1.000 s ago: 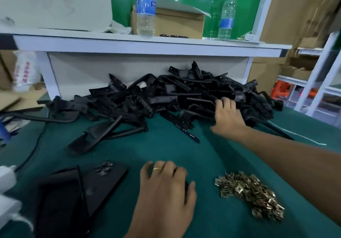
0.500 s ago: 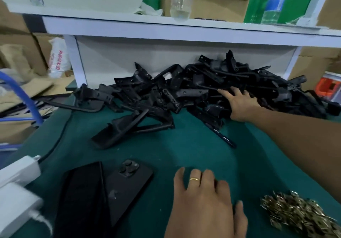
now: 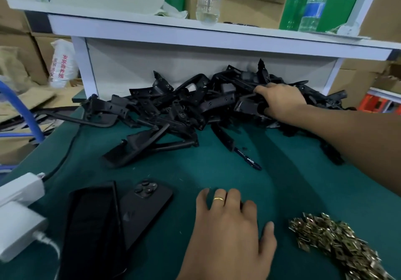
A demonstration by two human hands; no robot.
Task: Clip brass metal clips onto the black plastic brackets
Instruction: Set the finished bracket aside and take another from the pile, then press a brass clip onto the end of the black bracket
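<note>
Right hand (image 3: 280, 99) reaches into far pile of black plastic brackets (image 3: 184, 110), fingers curled on one bracket (image 3: 247, 106). Left hand (image 3: 227, 234) rests flat, fingers relaxed, on green mat (image 3: 217, 171), beside brass clips (image 3: 334, 245) near right.

A green-covered table (image 3: 217, 171) carries a heap of black brackets (image 3: 184, 110) along its far edge, brass clips (image 3: 334, 245) at the near right, and a phone (image 3: 143, 210), black case (image 3: 93, 232) and white charger (image 3: 19, 214) near left.

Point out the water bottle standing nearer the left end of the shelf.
The bottle with the curved blue label, left of the cardboard box; the other bottle stands right of it.
</note>
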